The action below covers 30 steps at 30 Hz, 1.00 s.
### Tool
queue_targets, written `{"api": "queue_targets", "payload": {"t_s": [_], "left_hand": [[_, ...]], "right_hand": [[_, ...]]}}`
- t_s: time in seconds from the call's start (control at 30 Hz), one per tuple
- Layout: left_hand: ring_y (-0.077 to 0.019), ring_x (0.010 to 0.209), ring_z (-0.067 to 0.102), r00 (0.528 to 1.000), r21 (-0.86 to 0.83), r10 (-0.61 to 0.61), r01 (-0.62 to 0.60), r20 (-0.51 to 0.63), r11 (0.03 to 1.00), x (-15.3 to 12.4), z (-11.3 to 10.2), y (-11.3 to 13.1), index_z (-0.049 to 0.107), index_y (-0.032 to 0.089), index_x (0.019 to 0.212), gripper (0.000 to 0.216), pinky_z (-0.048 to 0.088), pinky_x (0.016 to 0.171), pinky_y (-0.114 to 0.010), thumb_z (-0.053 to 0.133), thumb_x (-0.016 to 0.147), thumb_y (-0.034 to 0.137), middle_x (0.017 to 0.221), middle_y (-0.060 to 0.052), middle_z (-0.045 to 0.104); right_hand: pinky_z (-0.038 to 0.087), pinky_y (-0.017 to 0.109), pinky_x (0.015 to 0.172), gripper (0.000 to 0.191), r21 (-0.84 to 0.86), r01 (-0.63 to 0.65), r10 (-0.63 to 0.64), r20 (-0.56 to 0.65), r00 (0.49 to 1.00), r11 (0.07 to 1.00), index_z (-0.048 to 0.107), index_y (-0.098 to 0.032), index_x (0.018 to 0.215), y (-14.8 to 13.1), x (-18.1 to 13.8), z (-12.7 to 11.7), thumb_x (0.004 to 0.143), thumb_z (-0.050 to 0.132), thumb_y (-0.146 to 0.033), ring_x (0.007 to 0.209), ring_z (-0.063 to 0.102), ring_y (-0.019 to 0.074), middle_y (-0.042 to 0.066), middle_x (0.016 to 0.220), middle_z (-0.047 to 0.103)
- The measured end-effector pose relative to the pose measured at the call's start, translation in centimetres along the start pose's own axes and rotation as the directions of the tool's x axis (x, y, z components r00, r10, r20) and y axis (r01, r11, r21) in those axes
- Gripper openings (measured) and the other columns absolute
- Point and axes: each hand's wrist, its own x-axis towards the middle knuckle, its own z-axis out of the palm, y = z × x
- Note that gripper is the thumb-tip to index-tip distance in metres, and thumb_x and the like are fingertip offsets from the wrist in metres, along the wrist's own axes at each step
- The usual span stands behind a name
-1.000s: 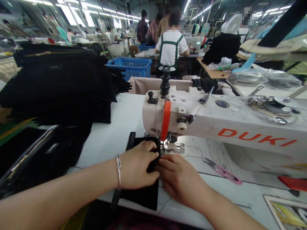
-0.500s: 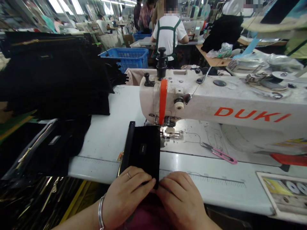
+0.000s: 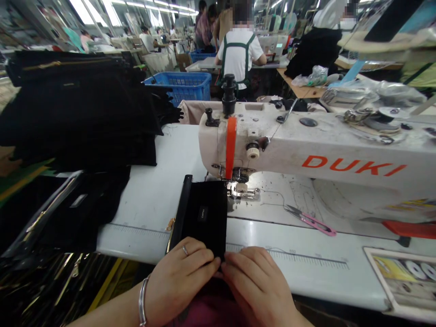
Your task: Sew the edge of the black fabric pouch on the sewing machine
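Observation:
A small black fabric pouch [image 3: 204,213] with a zipper along its left side lies flat on the white sewing table [image 3: 153,200], its far end at the presser foot [image 3: 242,190] of a white DUKI sewing machine [image 3: 306,154]. My left hand [image 3: 179,279], ring and bracelet on it, pinches the pouch's near edge at the table's front. My right hand [image 3: 257,284] presses the same edge from the right, fingertips touching the left hand's.
A tall stack of black fabric pieces [image 3: 81,109] fills the left of the table. Pink thread snips [image 3: 311,221] lie right of the needle. A blue crate [image 3: 184,85] and a seated person in a white shirt [image 3: 241,52] are behind.
Both hands slid back from beside the presser foot to the pouch's near edge at the table front, uncovering the pouch. In the last half second they hardly moved.

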Motion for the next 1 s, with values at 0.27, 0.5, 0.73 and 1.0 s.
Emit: {"api": "queue_targets", "payload": {"t_s": [0.27, 0.5, 0.73, 1.0], "left_hand": [[-0.0173, 0.082, 0.055, 0.999, -0.076, -0.035, 0.033, -0.034, 0.997, 1.7, -1.7, -1.4, 0.063, 0.016, 0.096, 0.021, 0.049, 0.078, -0.030, 0.043, 0.099, 0.012, 0.091, -0.005, 0.062], [-0.0176, 0.094, 0.057, 0.999, -0.066, 0.049, -0.048, 0.004, 0.997, 3.4, -1.9, -3.9, 0.063, 0.015, 0.107, 0.024, 0.049, 0.088, -0.032, 0.042, 0.097, 0.009, 0.107, -0.006, 0.065], [-0.0164, 0.097, 0.060, 0.990, -0.033, 0.140, -0.140, -0.015, 0.990, 5.0, -1.6, -6.6, 0.062, 0.013, 0.107, 0.023, 0.047, 0.091, -0.034, 0.043, 0.096, 0.007, 0.108, -0.005, 0.068], [-0.0164, 0.101, 0.061, 0.986, 0.031, 0.168, -0.168, -0.004, 0.985, 7.0, -1.2, -9.2, 0.065, 0.014, 0.107, 0.024, 0.048, 0.095, -0.033, 0.045, 0.095, 0.007, 0.108, -0.005, 0.070]], "right_hand": [[0.048, 0.032, 0.067, 0.020, -0.122, 0.072, -0.069, 0.026, 0.997, 0.990, 0.069, -0.015, 0.104, 0.7, 1.5, 0.3, 0.097, 0.050, -0.013, 0.077, 0.060, 0.0176, 0.004, 0.103, 0.073], [0.051, 0.036, 0.070, 0.023, -0.087, 0.044, -0.029, 0.166, 0.986, 0.995, 0.065, -0.015, 0.114, 2.1, 2.8, -0.4, 0.097, 0.050, -0.016, 0.083, 0.059, 0.0210, 0.004, 0.113, 0.070], [0.053, 0.039, 0.075, 0.022, -0.127, 0.028, 0.007, 0.268, 0.963, 0.991, 0.065, -0.015, 0.113, 3.3, 4.4, -0.7, 0.093, 0.057, -0.016, 0.088, 0.059, 0.0233, 0.005, 0.116, 0.068], [0.056, 0.040, 0.077, 0.021, -0.177, 0.056, 0.010, 0.350, 0.937, 0.983, 0.067, -0.016, 0.108, 5.3, 7.1, -1.4, 0.088, 0.062, -0.014, 0.089, 0.061, 0.0228, 0.005, 0.110, 0.069]]}}
